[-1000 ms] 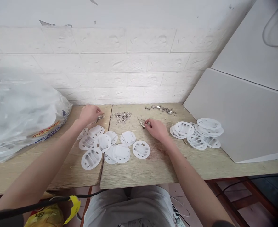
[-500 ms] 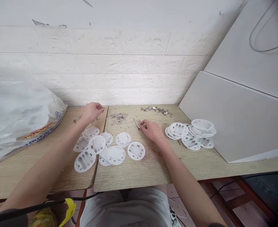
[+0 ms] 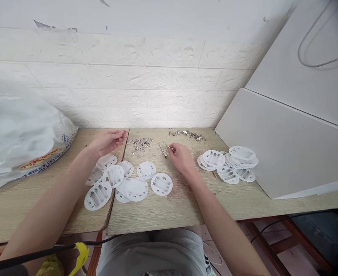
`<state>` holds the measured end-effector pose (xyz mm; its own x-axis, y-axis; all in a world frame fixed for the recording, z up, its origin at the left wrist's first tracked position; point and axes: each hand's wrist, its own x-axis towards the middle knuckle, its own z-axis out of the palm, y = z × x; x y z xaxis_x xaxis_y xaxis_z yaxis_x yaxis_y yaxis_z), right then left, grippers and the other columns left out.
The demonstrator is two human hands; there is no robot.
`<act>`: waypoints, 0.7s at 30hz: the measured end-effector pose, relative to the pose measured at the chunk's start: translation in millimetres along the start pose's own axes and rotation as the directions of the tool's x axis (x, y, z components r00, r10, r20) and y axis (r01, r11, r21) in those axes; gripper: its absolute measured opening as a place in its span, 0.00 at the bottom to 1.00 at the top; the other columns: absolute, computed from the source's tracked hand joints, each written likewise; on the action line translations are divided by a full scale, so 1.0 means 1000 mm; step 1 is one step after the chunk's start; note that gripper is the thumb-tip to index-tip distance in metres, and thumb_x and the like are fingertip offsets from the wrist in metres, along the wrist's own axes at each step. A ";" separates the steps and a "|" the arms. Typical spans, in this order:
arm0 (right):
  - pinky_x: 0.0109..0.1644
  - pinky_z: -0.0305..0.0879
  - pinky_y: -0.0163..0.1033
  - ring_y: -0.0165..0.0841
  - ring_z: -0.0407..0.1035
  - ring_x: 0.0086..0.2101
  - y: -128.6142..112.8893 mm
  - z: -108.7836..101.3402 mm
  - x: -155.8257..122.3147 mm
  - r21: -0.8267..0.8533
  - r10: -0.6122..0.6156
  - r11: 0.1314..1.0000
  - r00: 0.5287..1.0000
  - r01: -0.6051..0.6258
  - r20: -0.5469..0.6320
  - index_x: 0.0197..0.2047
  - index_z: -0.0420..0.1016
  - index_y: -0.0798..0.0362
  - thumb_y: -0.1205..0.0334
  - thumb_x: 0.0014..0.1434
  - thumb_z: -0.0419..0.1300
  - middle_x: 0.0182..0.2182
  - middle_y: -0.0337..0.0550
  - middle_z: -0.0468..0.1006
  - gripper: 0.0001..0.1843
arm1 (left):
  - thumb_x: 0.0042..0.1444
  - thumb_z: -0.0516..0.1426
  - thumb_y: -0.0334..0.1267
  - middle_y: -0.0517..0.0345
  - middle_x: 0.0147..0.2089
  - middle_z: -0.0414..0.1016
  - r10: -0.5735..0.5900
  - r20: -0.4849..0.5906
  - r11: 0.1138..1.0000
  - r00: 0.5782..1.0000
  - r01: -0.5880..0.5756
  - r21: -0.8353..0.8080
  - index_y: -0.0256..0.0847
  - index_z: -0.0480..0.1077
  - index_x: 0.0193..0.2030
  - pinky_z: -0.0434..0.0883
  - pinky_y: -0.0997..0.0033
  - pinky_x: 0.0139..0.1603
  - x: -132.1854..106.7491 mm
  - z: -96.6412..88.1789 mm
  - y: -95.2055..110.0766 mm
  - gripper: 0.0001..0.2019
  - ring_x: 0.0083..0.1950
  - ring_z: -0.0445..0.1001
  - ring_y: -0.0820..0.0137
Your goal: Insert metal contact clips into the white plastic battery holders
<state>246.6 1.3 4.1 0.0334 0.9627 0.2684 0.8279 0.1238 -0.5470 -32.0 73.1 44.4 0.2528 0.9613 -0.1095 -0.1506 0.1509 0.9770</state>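
My left hand (image 3: 109,140) is raised a little over the wooden bench (image 3: 169,209), palm turned up, fingertips pinched on a tiny metal piece near a heap of small metal contacts (image 3: 140,143). My right hand (image 3: 180,157) rests on the bench, closed round metal tweezers (image 3: 163,149) whose tips point back and left toward that heap. Between my arms lies a cluster of white round battery-holder discs (image 3: 123,180), one disc (image 3: 161,184) lying open side up just below my right hand.
A second pile of white discs (image 3: 229,163) lies to the right, beside a slanted white panel (image 3: 289,145). More metal bits (image 3: 188,134) are scattered by the white brick wall. A large plastic bag (image 3: 19,134) fills the left. A yellow-tipped cable (image 3: 81,251) hangs below the bench edge.
My left hand lifted off the metal bits at the left, turned palm up and came up with a small piece pinched. My right hand stayed with the tweezers; the camera shifted slightly.
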 end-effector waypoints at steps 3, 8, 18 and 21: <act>0.37 0.60 0.35 0.31 0.68 0.33 -0.011 0.005 0.001 0.222 -0.143 0.960 0.980 0.172 -0.141 0.38 0.75 0.54 0.63 0.62 0.53 0.36 0.44 0.78 0.10 | 0.46 0.60 0.21 0.57 0.26 0.69 -0.082 0.135 0.987 0.987 0.099 -0.128 0.30 0.75 0.31 0.64 0.84 0.24 -0.004 0.015 0.001 0.05 0.24 0.62 0.81; 0.36 0.62 0.34 0.29 0.68 0.33 -0.046 0.015 0.011 0.354 -0.413 0.829 0.901 0.433 -0.136 0.45 0.75 0.52 0.64 0.61 0.55 0.36 0.42 0.76 0.11 | 0.49 0.57 0.19 0.55 0.25 0.69 -0.196 0.178 0.966 0.964 0.221 -0.133 0.29 0.75 0.32 0.67 0.84 0.24 -0.011 0.039 -0.006 0.07 0.24 0.65 0.80; 0.38 0.61 0.34 0.29 0.68 0.34 -0.068 0.029 0.026 0.397 -0.480 0.794 0.876 0.461 -0.058 0.43 0.77 0.53 0.63 0.60 0.58 0.37 0.43 0.75 0.09 | 0.44 0.61 0.24 0.60 0.21 0.65 -0.158 0.114 0.987 0.981 0.161 -0.020 0.31 0.73 0.27 0.59 0.86 0.19 -0.019 0.051 -0.014 0.02 0.20 0.60 0.83; 0.36 0.62 0.35 0.29 0.68 0.32 -0.060 0.026 0.022 0.563 -0.416 0.746 0.909 0.357 -0.026 0.35 0.76 0.55 0.58 0.57 0.62 0.31 0.41 0.77 0.08 | 0.46 0.64 0.30 0.60 0.23 0.68 -0.124 0.130 0.992 0.984 0.120 0.035 0.33 0.73 0.32 0.63 0.83 0.23 -0.027 0.055 -0.011 0.06 0.22 0.63 0.81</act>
<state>182.9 21.8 22.1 -0.2993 0.8177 0.4918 0.3145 0.5712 -0.7582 15.3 33.1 46.3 0.3913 0.8972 -0.2049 -0.0854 0.2571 0.9626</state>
